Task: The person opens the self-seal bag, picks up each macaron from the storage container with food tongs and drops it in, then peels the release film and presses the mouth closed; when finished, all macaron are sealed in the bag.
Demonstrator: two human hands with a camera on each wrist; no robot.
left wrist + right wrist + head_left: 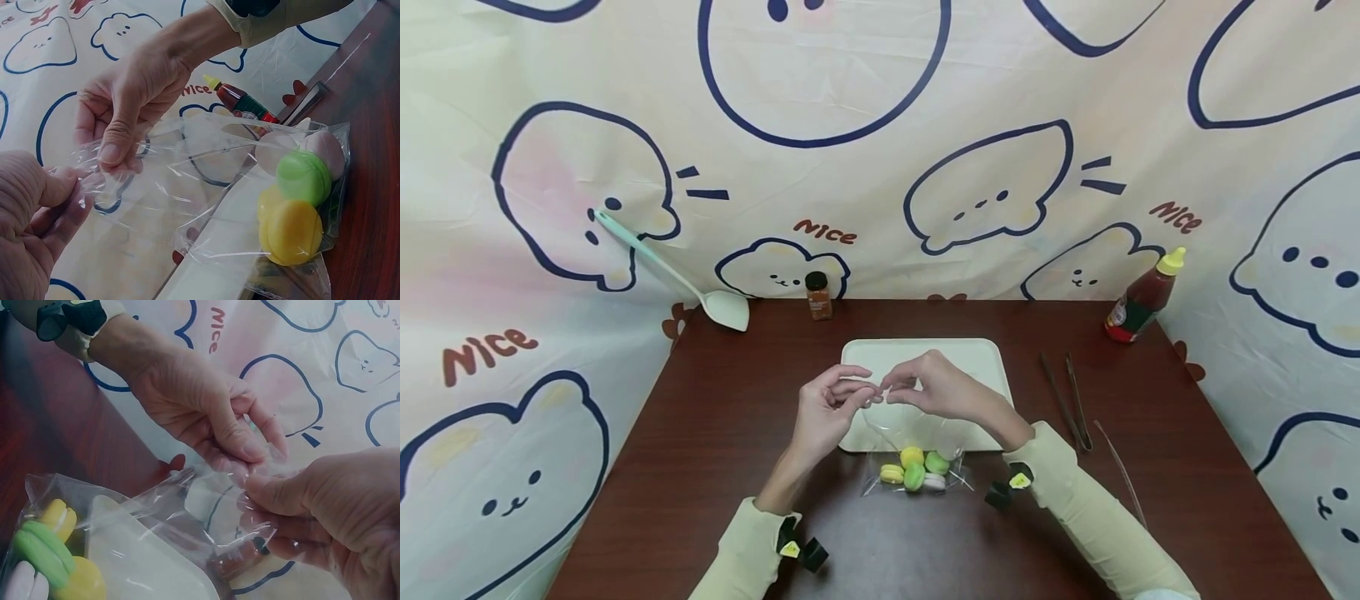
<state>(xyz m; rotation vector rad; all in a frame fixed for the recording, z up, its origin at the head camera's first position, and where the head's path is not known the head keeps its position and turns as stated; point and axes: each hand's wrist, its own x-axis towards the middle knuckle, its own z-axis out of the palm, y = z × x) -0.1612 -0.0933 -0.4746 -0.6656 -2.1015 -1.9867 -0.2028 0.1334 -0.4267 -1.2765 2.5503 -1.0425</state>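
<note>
A clear plastic bag stretches between both hands and the table, its gathered mouth raised over the white tray. Several macarons lie in its bottom end at the tray's near edge: green, yellow and pale pinkish ones show. My left hand pinches the bag's mouth between thumb and fingers. Right beside it, fingertips almost meeting, my right hand pinches the same crumpled plastic. In the left wrist view the film bunches between the two thumbs.
Right of the tray lie metal tongs and a thin strip. A red sauce bottle with a yellow cap stands at the back right. A spice jar stands at the back, and a spatula leans on the patterned cloth wall.
</note>
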